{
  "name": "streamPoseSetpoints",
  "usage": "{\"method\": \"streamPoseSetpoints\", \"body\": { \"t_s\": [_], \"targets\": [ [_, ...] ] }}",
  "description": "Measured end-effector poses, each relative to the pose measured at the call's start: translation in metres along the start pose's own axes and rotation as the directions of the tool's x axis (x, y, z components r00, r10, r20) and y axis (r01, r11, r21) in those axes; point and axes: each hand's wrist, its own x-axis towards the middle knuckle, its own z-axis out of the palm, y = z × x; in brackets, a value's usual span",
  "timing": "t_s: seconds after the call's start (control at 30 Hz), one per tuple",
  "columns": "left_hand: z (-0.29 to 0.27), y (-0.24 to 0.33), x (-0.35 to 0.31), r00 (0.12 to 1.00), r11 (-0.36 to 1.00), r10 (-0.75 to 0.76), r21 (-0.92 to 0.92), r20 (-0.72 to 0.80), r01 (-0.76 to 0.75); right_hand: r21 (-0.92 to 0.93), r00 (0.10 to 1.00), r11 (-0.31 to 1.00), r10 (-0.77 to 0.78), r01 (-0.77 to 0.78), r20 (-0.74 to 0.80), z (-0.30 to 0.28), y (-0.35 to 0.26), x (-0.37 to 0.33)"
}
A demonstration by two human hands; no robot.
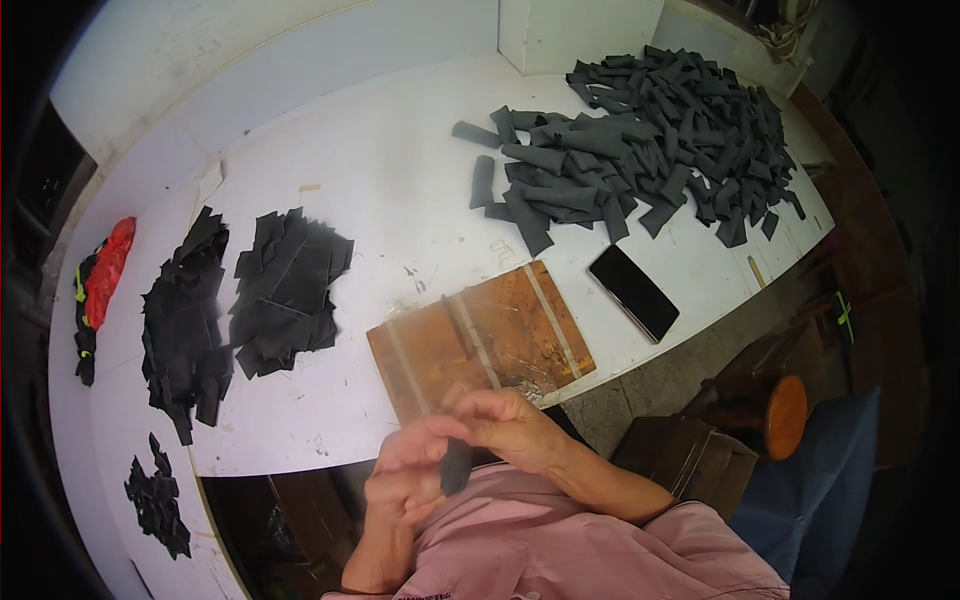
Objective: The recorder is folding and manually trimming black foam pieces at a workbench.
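– White counter, wooden board at its near edge. What's in the hands?

– One small dark grey piece, in front of the pink shirt. The left hand's grip is closed on it; the right hand meets it at the top, but I can't tell whether that grip pinches it.

– Any writing?

– Small dark lettering on the shirt, cut off at the bottom edge. The phone beside the board has a dark screen.
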Motion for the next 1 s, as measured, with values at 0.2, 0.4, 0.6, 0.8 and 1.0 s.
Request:
{"method": "streamPoseSetpoints", "body": {
  "t_s": [0.2, 0.4, 0.6, 0.8, 1.0],
  "targets": [
    [0.026, -0.013, 0.007, 0.855, 0.686, 0.442, 0.716, -0.270, -0.129, -0.387, 0.947, 0.900, -0.280, 0.201, -0.159, 0.010, -0.022, -0.001],
    [0.036, -0.003, 0.031, 0.797, 0.696, 0.568, 0.636, -0.205, -0.333, -0.810, 0.820, 0.503, -0.570, 0.301, -0.048, 0.022, -0.059, 0.008],
    [0.067, 0.048, 0.044, 0.931, 0.932, 0.147, -0.361, 0.333, -0.018, -0.532, 0.955, 0.816, -0.294, 0.226, -0.047, 0.035, -0.109, 0.020],
    [0.060, 0.056, 0.069, 0.989, 0.920, 0.045, -0.381, -0.142, -0.097, -0.419, 0.992, 0.907, -0.095, 0.053, -0.081, 0.013, -0.120, 0.051],
    [-0.002, 0.033, 0.082, 0.993, 0.801, -0.116, -0.588, 0.033, 0.113, -0.108, 0.987, 0.984, 0.128, -0.139, -0.099, -0.023, -0.075, 0.058]
  ]
}}
